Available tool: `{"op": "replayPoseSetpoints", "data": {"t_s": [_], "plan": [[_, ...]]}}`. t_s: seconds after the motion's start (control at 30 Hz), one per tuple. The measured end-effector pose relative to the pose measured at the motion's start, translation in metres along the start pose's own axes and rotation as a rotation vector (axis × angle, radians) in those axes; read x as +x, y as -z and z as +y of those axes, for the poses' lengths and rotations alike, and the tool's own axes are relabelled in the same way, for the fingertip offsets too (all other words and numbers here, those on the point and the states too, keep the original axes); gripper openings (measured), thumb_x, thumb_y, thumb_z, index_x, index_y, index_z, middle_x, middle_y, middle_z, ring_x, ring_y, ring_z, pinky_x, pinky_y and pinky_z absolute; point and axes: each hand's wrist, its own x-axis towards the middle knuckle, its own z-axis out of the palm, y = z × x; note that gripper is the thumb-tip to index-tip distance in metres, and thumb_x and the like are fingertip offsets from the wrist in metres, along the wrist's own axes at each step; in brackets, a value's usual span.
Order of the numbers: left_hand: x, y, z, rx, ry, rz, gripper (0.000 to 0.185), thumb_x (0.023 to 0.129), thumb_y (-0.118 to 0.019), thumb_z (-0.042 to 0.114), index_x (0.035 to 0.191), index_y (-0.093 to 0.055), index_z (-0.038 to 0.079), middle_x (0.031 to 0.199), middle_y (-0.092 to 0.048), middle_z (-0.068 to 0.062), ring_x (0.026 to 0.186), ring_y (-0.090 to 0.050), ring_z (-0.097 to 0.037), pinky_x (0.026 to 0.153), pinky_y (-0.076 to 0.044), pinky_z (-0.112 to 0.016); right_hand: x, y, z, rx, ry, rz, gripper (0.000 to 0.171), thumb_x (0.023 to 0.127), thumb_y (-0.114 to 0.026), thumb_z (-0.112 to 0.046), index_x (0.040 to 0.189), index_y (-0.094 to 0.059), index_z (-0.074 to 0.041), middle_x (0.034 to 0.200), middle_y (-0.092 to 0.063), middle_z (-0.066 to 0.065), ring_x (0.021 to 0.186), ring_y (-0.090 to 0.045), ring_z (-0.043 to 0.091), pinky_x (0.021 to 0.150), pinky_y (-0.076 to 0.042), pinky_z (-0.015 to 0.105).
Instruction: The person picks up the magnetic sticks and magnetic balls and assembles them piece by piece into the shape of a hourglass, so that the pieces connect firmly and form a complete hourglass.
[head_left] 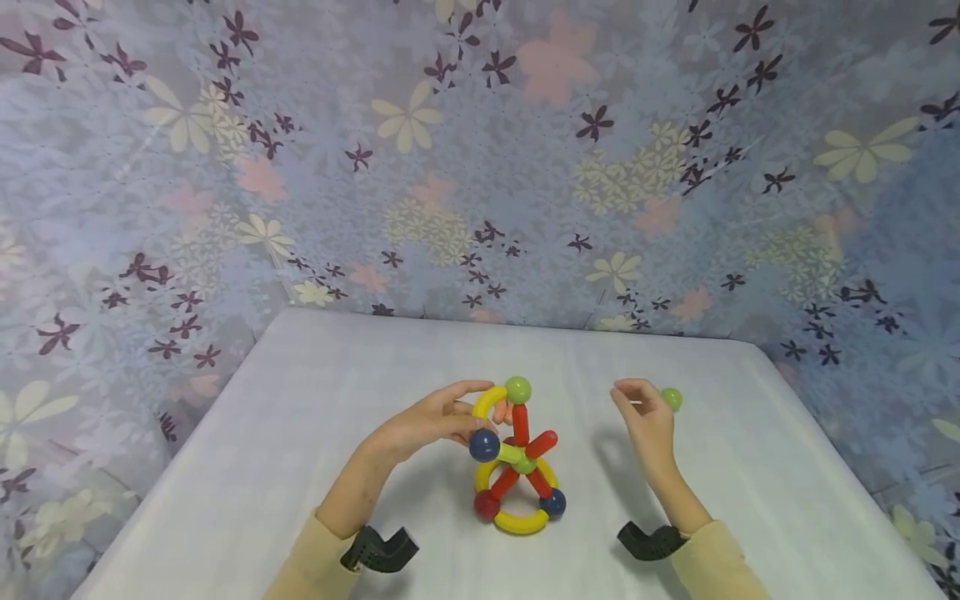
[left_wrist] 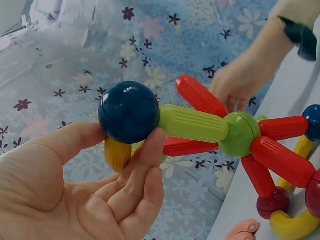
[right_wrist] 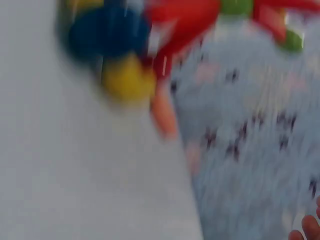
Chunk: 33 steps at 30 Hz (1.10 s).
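A magnetic ball-and-rod model stands on the table, with a green ball [left_wrist: 241, 134] at its middle and red rods [left_wrist: 287, 161] spreading from it. My left hand [head_left: 431, 425] holds its upper left part, thumb and fingers around a dark blue ball [left_wrist: 129, 112] and the yellow curved rod [head_left: 487, 402] joined to it. That rod reaches a green ball [head_left: 518, 390] at the top. Apart from the model, my right hand [head_left: 648, 421] hovers with loosely bent fingers and nothing visible in them. Close by it lies a loose green ball [head_left: 672, 399]. The right wrist view is blurred.
Yellow curved rods [head_left: 521, 523], a dark red ball [head_left: 487, 505] and a blue ball [head_left: 552, 502] form the model's base. A salmon-coloured piece [left_wrist: 243, 230] lies behind it. Flower-patterned cloth [head_left: 480, 167] hangs beyond the white table [head_left: 337, 350].
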Motion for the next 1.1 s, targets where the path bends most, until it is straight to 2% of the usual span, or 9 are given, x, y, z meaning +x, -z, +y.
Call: {"op": "replayPoseSetpoints", "data": {"t_s": [0.13,0.23,0.3,0.47,0.67,0.8,0.9,1.0,1.1], "plan": [[0.003,-0.004,0.001,-0.003,0.017,-0.009,0.058,0.092,-0.059,0.023,0.145,-0.037,0.018,0.116,-0.068,-0.015,0.084,-0.067,-0.015,0.087,-0.054,-0.034,0.017,0.025,0.033,-0.236,0.017,0.043,0.021,0.086,-0.065,-0.005,0.106,-0.065,0.004,0.103,-0.062,0.013,0.096,-0.054,0.013,0.085,-0.044,0.024],[0.003,-0.005,0.002,-0.010,0.019,-0.014,0.059,0.091,-0.059,0.022,0.145,-0.037,0.017,0.116,-0.068,-0.016,0.083,-0.067,-0.014,0.085,-0.055,-0.034,0.027,0.044,0.052,-0.340,-0.019,-0.008,0.032,0.087,-0.064,-0.006,0.116,-0.060,0.005,0.122,-0.053,0.024,0.113,-0.047,0.035,0.098,-0.037,0.049],[0.003,-0.006,0.003,-0.011,0.015,-0.014,0.059,0.091,-0.059,0.021,0.145,-0.037,0.017,0.116,-0.068,-0.016,0.081,-0.067,-0.014,0.084,-0.055,-0.033,0.032,0.054,0.062,-0.380,-0.063,-0.050,0.038,0.087,-0.063,-0.008,0.122,-0.056,0.007,0.129,-0.047,0.029,0.121,-0.041,0.045,0.102,-0.031,0.059],[0.001,-0.005,0.004,-0.008,0.008,-0.009,0.058,0.091,-0.059,0.020,0.145,-0.037,0.016,0.115,-0.068,-0.016,0.079,-0.066,-0.014,0.082,-0.055,-0.031,0.038,0.069,0.077,-0.411,-0.169,-0.116,0.041,0.089,-0.059,-0.006,0.126,-0.051,0.009,0.134,-0.042,0.032,0.124,-0.040,0.049,0.104,-0.031,0.061],[0.000,-0.004,0.001,-0.003,0.007,-0.007,0.057,0.092,-0.059,0.021,0.145,-0.037,0.017,0.114,-0.068,-0.016,0.079,-0.066,-0.014,0.082,-0.055,-0.031,0.040,0.069,0.087,-0.417,-0.154,-0.051,0.029,0.088,-0.059,-0.002,0.115,-0.057,0.010,0.120,-0.047,0.029,0.110,-0.047,0.044,0.094,-0.040,0.053],[0.000,-0.003,-0.001,0.005,-0.005,-0.005,0.057,0.093,-0.059,0.021,0.145,-0.037,0.017,0.114,-0.068,-0.016,0.080,-0.067,-0.015,0.083,-0.055,-0.032,0.040,0.067,0.089,-0.436,-0.112,0.038,0.016,0.084,-0.063,-0.001,0.094,-0.059,0.011,0.104,-0.050,0.024,0.098,-0.053,0.039,0.080,-0.041,0.030],[0.000,-0.003,-0.001,0.003,-0.011,-0.006,0.057,0.093,-0.059,0.020,0.145,-0.036,0.016,0.114,-0.067,-0.017,0.081,-0.067,-0.016,0.083,-0.055,-0.032,0.039,0.065,0.086,-0.439,-0.124,0.087,0.017,0.081,-0.068,-0.001,0.088,-0.057,0.010,0.098,-0.054,0.027,0.090,-0.058,0.037,0.069,-0.036,0.014],[0.000,-0.002,-0.001,0.004,-0.012,-0.008,0.057,0.093,-0.058,0.020,0.145,-0.036,0.015,0.114,-0.068,-0.017,0.081,-0.067,-0.016,0.083,-0.055,-0.032,0.037,0.061,0.073,-0.383,-0.193,0.102,0.024,0.082,-0.069,-0.007,0.097,-0.056,0.008,0.103,-0.059,0.028,0.083,-0.060,0.017,0.062,-0.034,0.005],[0.000,-0.002,-0.001,0.013,-0.014,-0.008,0.057,0.093,-0.058,0.020,0.145,-0.036,0.014,0.115,-0.067,-0.018,0.081,-0.067,-0.016,0.083,-0.056,-0.032,0.037,0.053,0.046,-0.268,-0.276,0.068,0.039,0.086,-0.068,-0.014,0.117,-0.053,0.004,0.111,-0.062,0.023,0.078,-0.052,-0.006,0.062,-0.038,0.002]]}}
